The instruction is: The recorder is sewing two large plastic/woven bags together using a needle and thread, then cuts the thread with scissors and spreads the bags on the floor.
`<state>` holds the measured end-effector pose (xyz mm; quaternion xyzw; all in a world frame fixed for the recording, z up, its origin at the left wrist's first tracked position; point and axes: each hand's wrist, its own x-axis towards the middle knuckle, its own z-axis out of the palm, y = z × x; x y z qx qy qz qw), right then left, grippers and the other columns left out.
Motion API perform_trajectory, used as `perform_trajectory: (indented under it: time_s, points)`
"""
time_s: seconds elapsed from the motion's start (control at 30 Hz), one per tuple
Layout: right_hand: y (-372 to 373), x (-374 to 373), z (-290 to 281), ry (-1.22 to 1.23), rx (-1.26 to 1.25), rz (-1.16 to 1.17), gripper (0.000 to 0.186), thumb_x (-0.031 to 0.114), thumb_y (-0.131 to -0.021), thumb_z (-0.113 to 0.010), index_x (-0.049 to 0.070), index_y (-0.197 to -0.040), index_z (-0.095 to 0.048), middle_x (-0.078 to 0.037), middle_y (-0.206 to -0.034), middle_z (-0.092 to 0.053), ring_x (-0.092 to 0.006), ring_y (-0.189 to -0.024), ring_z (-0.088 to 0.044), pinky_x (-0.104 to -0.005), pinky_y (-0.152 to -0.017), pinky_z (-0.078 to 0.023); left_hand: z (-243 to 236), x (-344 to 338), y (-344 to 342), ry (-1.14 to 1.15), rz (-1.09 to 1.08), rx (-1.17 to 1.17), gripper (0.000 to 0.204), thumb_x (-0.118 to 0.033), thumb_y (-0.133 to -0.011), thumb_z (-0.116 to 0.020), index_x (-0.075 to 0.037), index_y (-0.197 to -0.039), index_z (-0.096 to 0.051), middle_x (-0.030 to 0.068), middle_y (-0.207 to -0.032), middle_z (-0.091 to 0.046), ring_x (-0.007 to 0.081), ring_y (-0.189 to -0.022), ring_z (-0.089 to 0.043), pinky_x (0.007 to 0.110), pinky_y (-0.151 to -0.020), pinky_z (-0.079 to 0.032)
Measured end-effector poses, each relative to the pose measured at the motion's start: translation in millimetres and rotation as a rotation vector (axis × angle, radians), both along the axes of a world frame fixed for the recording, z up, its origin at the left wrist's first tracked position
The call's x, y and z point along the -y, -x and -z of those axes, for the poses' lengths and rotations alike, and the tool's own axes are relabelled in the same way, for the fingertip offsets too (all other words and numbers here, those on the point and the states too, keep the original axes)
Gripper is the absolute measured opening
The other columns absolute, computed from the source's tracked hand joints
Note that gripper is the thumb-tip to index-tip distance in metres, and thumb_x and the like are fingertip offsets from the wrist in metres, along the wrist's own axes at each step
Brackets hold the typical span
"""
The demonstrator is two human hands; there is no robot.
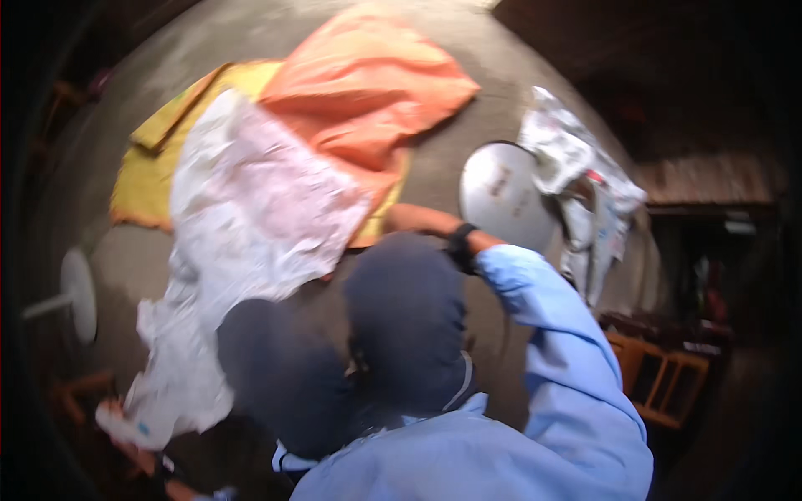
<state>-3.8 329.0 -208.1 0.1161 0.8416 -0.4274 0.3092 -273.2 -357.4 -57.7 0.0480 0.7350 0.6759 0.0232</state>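
A crumpled white sheet, seemingly a plastic sack point(225, 225), stretches from the floor ahead of me down past my left knee. Its near corner is gripped by my left hand point(125, 432), low at the left. My right hand point(413, 219) is just beyond my right knee, beside the sheets; its fingers are blurred and partly hidden by the knee, so whether it grips anything is unclear. Under the white sack lies a yellow sheet point(138, 188). An orange sheet point(368, 83) is spread over the yellow one at the far side.
Right of the sheets is a round silvery disc point(501, 188) with dark marks, next to a crumpled white-and-silver sack point(576, 159). A pale round plate on a stem point(79, 296) stands at left. Wooden furniture point(660, 376) is at the right edge.
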Motion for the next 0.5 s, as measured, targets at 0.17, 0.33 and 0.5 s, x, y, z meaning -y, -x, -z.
perform_trajectory:
  time_s: [0.17, 0.33, 0.5]
  points:
    - [-22.7, -29.6, -41.1, 0.098, 0.022, 0.196, 0.034, 0.026, -0.092, -0.069, -0.004, -0.109, -0.069, -0.01, -0.083, -0.068, -0.0164, -0.07, -0.062, -0.0314, -0.064, -0.051, -33.9, -66.1, 1.7, -0.056, 0.237, 0.011, 0.036, -0.036, -0.092, -0.064, -0.003, -0.105, -0.06, 0.0065, -0.091, -0.06, 0.0184, -0.086, -0.058, 0.038, -0.094, -0.046]
    - [31.9, -12.2, -117.5, 0.185, -0.006, 0.387, 0.025, 0.017, -0.094, -0.066, -0.007, -0.102, -0.067, -0.005, -0.074, -0.063, -0.0109, -0.06, -0.058, -0.0259, -0.055, -0.048, -58.7, -106.9, -33.3, 0.357, 0.377, 0.169, 0.018, -0.017, -0.085, -0.064, 0.001, -0.088, -0.068, 0.0061, -0.087, -0.067, 0.0143, -0.085, -0.061, 0.03, -0.081, -0.048]
    - [80.0, 7.3, -209.8, 0.123, -0.216, 0.288, 0.032, 0.023, -0.091, -0.071, -0.005, -0.106, -0.066, -0.005, -0.079, -0.064, -0.0116, -0.067, -0.058, -0.0259, -0.066, -0.05, -7.7, -241.4, -81.4, 0.225, 0.613, -0.203, 0.007, -0.008, -0.088, -0.068, -0.001, -0.087, -0.069, 0.007, -0.08, -0.065, 0.0159, -0.074, -0.063, 0.029, -0.069, -0.05]
